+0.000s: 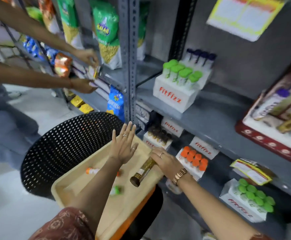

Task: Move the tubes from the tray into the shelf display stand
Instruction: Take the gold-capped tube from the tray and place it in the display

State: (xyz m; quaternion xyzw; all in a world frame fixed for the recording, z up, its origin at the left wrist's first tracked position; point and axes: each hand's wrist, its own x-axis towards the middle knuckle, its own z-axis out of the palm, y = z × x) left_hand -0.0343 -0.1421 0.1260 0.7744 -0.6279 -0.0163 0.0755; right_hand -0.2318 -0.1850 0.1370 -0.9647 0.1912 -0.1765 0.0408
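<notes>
- Right hand point(165, 160) is clenched around one end of a brown tube point(144, 172), palm down, over the tray's right edge; a gold watch point(179, 176) sits on the wrist.
- Brown tube lies tilted, its dark cap pointing back toward the person, its far end hidden inside the grip.
- Left hand point(124, 146) is released and empty, fingers spread and pointing up and away, hovering above the tray's far end; rings show on two fingers.
- Tray point(82, 187), beige, rests on an orange seat point(137, 220) in front of a black mesh chair back point(68, 149).
- On the tray, an orange-capped tube point(92, 171) lies near the left edge, partly behind the left forearm.
- A green-capped tube point(116, 190) lies near the tray's middle, just right of the left forearm; both are blurred.
- Grey shelf point(215, 118) stands to the right of the tray, holding white "fitfizz" stands.
- Upper level: a stand point(174, 97) with green-capped tubes in front and purple-capped ones behind.
- Lower level, beside the tray's far right corner: a stand with brown tubes point(158, 135), then a stand with orange-capped tubes point(194, 158) just beyond the right hand.
- Further right on the lower level: a stand with green caps point(255, 196).
- Another person's two hands point(86, 71) reach in at the upper left, handling small packs among snack bags point(106, 32).
</notes>
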